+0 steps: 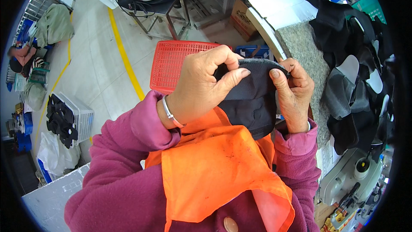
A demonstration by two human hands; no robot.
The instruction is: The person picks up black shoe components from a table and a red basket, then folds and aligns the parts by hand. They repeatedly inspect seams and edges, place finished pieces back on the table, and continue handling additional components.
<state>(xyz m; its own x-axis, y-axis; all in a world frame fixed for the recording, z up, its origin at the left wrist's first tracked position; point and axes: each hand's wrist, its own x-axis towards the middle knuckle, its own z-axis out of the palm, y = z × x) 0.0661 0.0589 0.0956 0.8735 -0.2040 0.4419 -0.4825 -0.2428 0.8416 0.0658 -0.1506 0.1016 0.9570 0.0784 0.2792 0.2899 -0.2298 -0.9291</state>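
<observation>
A black fabric shoe upper (251, 99) is held up in front of me with both hands. My left hand (201, 86) pinches its top left edge between thumb and fingers; a silver bangle sits on that wrist. My right hand (294, 92) grips the top right edge, thumb pressed on the rim. An orange cloth (214, 167) hangs over my chest and lap beneath the piece. Both sleeves are magenta fleece.
A red plastic crate (171, 62) stands on the floor behind my hands. A grey stone-topped bench (304, 47) to the right carries a pile of black and grey shoe uppers (356, 86). A white basket of black pieces (71, 118) stands at left. A sewing machine (356, 176) sits lower right.
</observation>
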